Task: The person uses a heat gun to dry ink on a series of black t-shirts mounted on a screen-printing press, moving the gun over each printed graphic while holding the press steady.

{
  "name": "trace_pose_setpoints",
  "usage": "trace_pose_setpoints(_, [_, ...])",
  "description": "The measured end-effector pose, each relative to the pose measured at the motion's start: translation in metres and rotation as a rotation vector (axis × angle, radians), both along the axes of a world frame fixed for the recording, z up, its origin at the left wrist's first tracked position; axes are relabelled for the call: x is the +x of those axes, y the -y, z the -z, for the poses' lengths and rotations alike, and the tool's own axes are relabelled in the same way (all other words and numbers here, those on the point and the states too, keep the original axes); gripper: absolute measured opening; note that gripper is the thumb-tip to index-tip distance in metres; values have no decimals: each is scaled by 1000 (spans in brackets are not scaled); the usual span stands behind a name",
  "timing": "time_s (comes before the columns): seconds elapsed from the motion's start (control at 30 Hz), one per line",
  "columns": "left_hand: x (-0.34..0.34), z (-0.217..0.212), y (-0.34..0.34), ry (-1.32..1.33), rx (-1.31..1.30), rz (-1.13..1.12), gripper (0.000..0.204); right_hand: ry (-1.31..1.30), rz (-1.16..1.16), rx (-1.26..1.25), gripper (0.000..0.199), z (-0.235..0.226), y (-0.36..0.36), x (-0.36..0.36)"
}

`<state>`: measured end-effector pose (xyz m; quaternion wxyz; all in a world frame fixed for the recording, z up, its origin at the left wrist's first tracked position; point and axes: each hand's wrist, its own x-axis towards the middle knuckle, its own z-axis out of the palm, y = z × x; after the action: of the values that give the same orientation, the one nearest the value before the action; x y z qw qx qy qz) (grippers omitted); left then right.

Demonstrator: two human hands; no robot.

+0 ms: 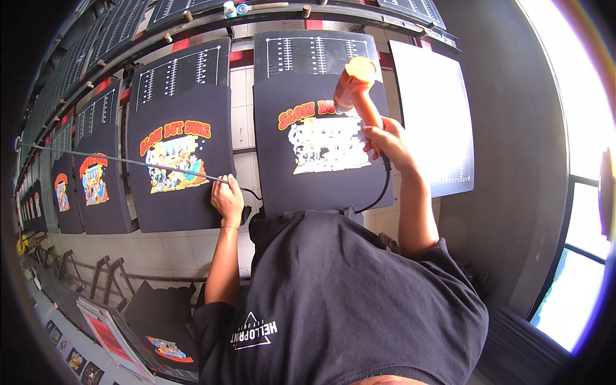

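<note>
My right hand (391,144) is wrapped round the handle of an orange heat gun (357,83). Its nozzle hangs over the printed picture (326,144) on a black T-shirt (276,186), covering part of the red lettering. That print shows red, yellow, white and grey areas. My left hand (227,200) grips the dark power cord (122,158), beside the right edge of a second black T-shirt (186,215) with a more fully coloured print. From there the cord stretches far left; another stretch (385,189) hangs from the heat gun's handle.
More printed black T-shirts (106,208) lie on boards in a row to the left. A bare white-looking board (443,115) stands at right, near a grey wall (494,128). Beyond the boards runs a dark rail (269,14) with a small bottle (229,9). Printing frames (115,337) lean at lower left.
</note>
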<state>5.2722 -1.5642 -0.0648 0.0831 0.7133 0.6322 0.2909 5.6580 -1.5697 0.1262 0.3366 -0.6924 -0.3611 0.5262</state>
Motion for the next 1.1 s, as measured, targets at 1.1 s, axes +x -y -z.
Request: trace_pose_setpoints(1.1, [-1, 3, -1, 3, -59, -50, 28, -86, -46, -35, 30, -5, -3, -5])
